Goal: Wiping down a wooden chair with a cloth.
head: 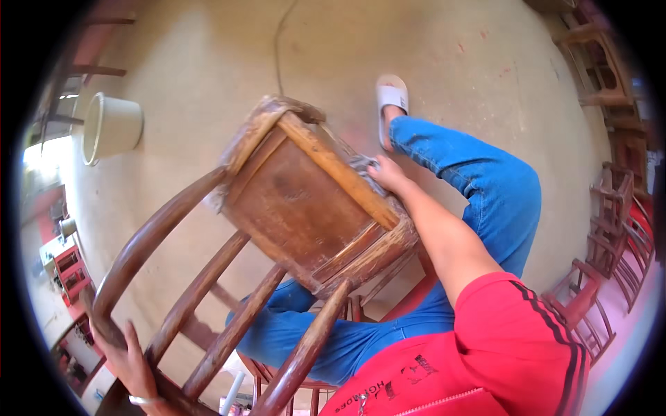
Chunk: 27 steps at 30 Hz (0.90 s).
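A wooden chair point(307, 192) with a worn, scuffed brown finish is tilted before me, its seat panel facing up. Its curved back spindles point(234, 333) run down towards the lower left. At the chair's top rail point(174, 393), my left hand point(127, 359) grips the wood, a bracelet on its wrist. My right hand point(389, 174) clutches a crumpled grey cloth point(366, 165) against the side edge of the seat frame. Part of the cloth is hidden under the fingers.
My jeans-clad legs point(484, 192) flank the chair, one foot in a white slide sandal point(393, 99). A pale plastic bucket point(117, 125) stands at left on the concrete floor point(208, 62). Several wooden chairs point(577, 291) line the right side. A red shelf unit point(72, 265) stands far left.
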Tool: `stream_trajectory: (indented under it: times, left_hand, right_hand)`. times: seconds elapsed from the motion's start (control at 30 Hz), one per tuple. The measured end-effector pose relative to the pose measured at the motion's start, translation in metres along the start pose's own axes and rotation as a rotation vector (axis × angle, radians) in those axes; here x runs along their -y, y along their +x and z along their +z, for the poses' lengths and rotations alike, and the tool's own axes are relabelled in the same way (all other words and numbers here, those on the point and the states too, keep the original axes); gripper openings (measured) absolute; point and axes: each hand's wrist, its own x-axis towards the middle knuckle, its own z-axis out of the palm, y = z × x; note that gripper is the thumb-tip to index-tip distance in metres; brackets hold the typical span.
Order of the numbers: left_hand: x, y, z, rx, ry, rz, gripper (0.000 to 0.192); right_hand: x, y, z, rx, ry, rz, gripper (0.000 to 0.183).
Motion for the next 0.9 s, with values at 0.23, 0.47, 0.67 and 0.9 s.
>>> stream_trajectory:
  times: [0.23, 0.47, 0.67, 0.9]
  left_hand:
    - [-0.036, -0.002, -0.009, -0.051, 0.143, 0.008, 0.083]
    - [-0.064, -0.013, -0.018, -0.018, 0.242, -0.228, 0.098]
    - [-0.068, -0.014, -0.021, -0.017, 0.174, -0.276, 0.098]
    - [-0.071, -0.018, -0.024, 0.057, 0.170, -0.328, 0.095]
  right_hand:
    - [0.040, -0.007, -0.057, -0.335, 0.283, -0.082, 0.040]
    - [0.165, -0.059, -0.091, 0.024, 0.114, -0.371, 0.048]
    - [0.106, -0.151, -0.062, -0.372, -0.131, -0.524, 0.042]
    - [0.132, -0.263, -0.042, -0.505, -0.418, -1.009, 0.041]
